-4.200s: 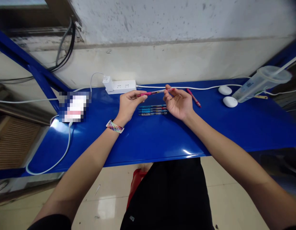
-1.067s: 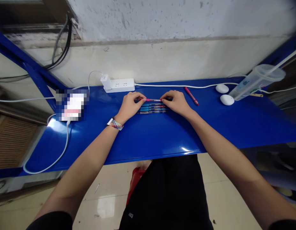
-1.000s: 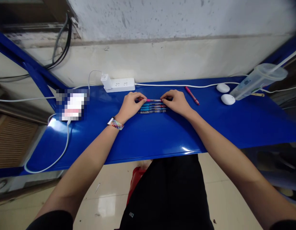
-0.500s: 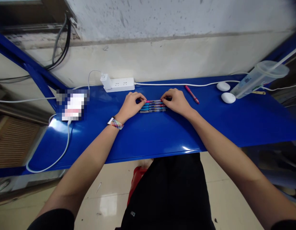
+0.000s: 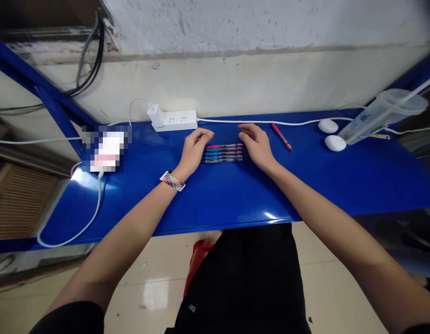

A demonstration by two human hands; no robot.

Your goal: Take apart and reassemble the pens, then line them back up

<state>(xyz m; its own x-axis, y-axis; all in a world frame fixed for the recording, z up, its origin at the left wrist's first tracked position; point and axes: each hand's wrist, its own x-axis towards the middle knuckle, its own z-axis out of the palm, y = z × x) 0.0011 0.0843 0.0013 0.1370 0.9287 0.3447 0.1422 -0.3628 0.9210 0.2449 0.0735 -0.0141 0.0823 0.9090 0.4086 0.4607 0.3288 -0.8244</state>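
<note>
Several pens (image 5: 225, 153) lie side by side in a stack of rows on the blue table (image 5: 215, 199), pink-ended at the back, blue and grey ones in front. At their left ends is my left hand (image 5: 196, 149), fingers curved and apart with nothing held; it hides the tips of some pens. My right hand (image 5: 257, 144) stands at the right ends, thumb and fingers apart, also holding nothing. Beyond it, a single pink pen (image 5: 281, 137) lies slanted on the table. A colourful band circles my left wrist.
A white power strip (image 5: 180, 120) with a plugged-in charger sits by the wall, its cord running right. At left is a blurred-out device (image 5: 108, 150) with a cable. Two white rounded objects (image 5: 335, 143) rest beside a clear plastic container (image 5: 371, 116) on the right.
Both hands have let go of the pen row's ends and their fingers have spread. The right hand has shifted slightly right. The pens stay lined up.
</note>
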